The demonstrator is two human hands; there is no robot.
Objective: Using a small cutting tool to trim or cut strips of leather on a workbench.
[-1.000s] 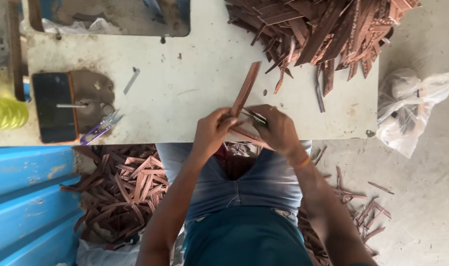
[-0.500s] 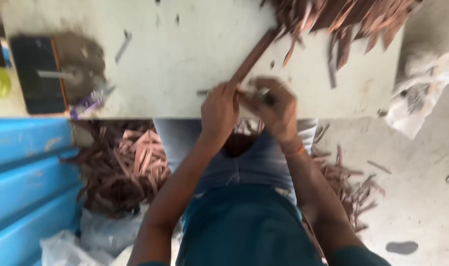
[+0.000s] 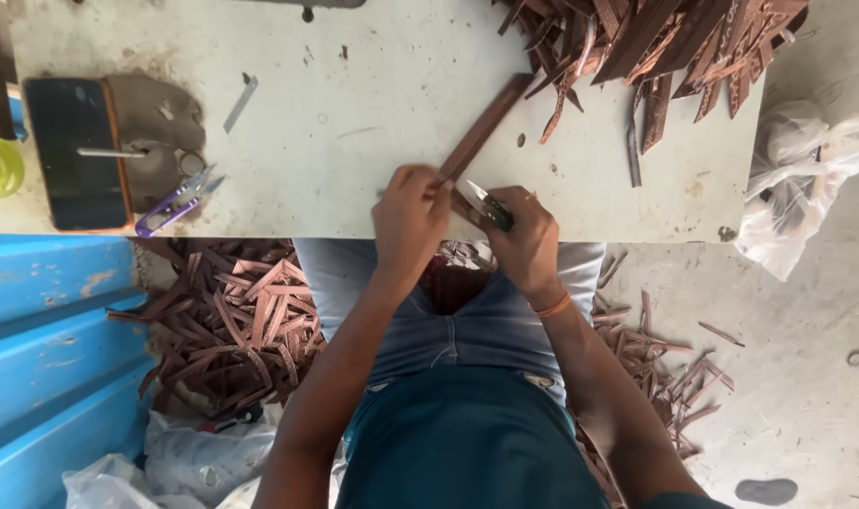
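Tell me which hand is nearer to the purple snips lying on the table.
Left. The left hand grips the brown strip right of the purple snips, with bare table between. The right hand, holding a small green-handled cutter, sits farther off, beyond the left hand.

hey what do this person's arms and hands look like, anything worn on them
Both forearms are bare, with no sleeves or gloves showing. The left hand has nothing on it or its wrist. The right hand has a thin orange band around its wrist.
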